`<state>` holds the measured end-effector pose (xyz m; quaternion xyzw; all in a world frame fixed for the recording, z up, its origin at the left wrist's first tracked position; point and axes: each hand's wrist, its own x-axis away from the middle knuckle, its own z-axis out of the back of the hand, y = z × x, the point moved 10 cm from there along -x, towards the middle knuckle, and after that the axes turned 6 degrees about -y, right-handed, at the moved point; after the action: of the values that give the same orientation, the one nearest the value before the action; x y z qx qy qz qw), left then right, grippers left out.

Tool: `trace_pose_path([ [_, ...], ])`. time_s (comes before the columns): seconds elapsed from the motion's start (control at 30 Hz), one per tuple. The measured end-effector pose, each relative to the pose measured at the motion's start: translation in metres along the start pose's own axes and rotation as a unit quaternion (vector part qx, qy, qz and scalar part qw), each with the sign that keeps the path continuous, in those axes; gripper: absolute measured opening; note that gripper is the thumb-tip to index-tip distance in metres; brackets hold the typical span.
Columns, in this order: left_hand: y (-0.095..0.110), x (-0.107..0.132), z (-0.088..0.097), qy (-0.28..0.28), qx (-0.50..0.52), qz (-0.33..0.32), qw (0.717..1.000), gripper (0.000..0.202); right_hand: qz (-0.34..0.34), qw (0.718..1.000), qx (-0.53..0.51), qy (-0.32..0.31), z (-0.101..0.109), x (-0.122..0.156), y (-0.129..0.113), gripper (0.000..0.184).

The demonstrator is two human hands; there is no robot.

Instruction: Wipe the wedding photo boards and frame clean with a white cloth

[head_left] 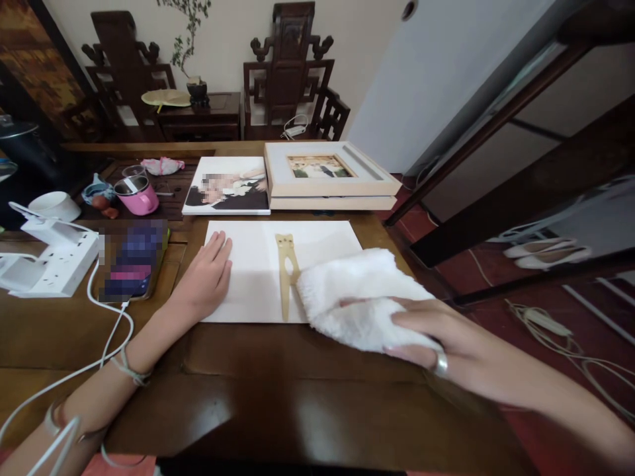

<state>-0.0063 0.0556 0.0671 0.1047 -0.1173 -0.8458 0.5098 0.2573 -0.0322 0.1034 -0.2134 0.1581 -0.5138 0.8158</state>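
Note:
My left hand (206,277) lies flat, fingers together and stretched out, on the left edge of a white panel (253,264) that rests face down on the wooden table (278,396). A pale wooden stand leg (286,271) is fixed to the panel's middle. My right hand (426,334), a ring on one finger, grips a fluffy white cloth (354,291) that covers the panel's right side.
Behind the panel lie a printed photo canvas (228,185) and a stack of framed pictures (330,175). To the left are a phone (131,261), a white power strip (54,254) with cable, a pink mug (137,193) and a bowl. Carved chairs stand at the back.

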Motion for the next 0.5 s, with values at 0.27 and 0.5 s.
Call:
trace_pose_path([
  [0.27,-0.004,-0.002,-0.004,-0.001,0.001,-0.003,1.0,0.052,0.002,0.997,-0.055,0.047,-0.001,-0.103,0.037,0.043],
  [0.5,-0.013,0.01,0.005,0.0,0.004,-0.003,1.0,0.052,0.032,0.999,-0.008,0.041,-0.023,-0.082,-0.003,0.03],
])
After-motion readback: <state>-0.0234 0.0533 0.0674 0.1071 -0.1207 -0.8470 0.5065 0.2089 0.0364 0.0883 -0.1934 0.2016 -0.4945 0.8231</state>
